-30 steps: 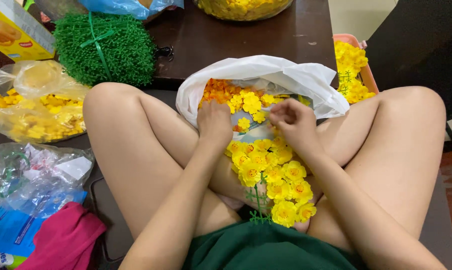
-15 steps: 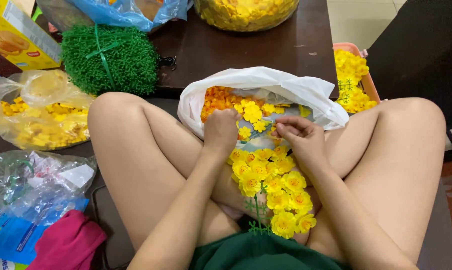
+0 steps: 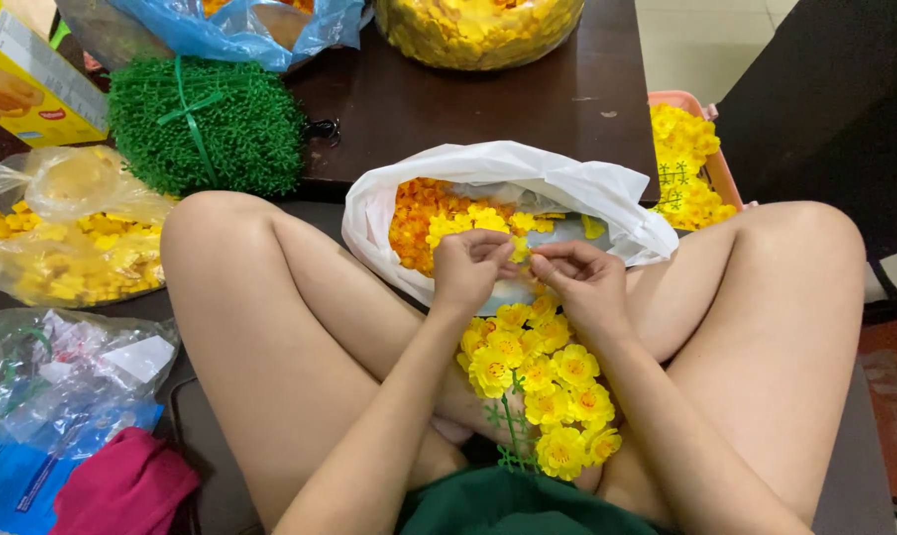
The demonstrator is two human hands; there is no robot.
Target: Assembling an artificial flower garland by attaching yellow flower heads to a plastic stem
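My left hand point(image 3: 471, 269) and my right hand point(image 3: 579, 280) meet over my crossed legs, fingertips pinched together on a small yellow flower piece point(image 3: 524, 254) at the top of a bunch of yellow artificial flowers point(image 3: 540, 381) on green stems that lies in my lap. Just beyond the hands sits an open white plastic bag point(image 3: 528, 170) holding loose orange and yellow flower heads point(image 3: 431, 220).
A dark low table point(image 3: 488, 104) stands ahead with a green plastic bundle point(image 3: 206, 124), a blue bag point(image 3: 240, 25) and a clear bowl of yellow petals point(image 3: 478, 30). Clear bags of yellow pieces point(image 3: 67, 243) lie left, a pink basket of flowers point(image 3: 688, 163) right.
Both hands have drawn together from apart over the flower bunch; the fingertips now pinch one small yellow piece between them. The view has shifted slightly downward.
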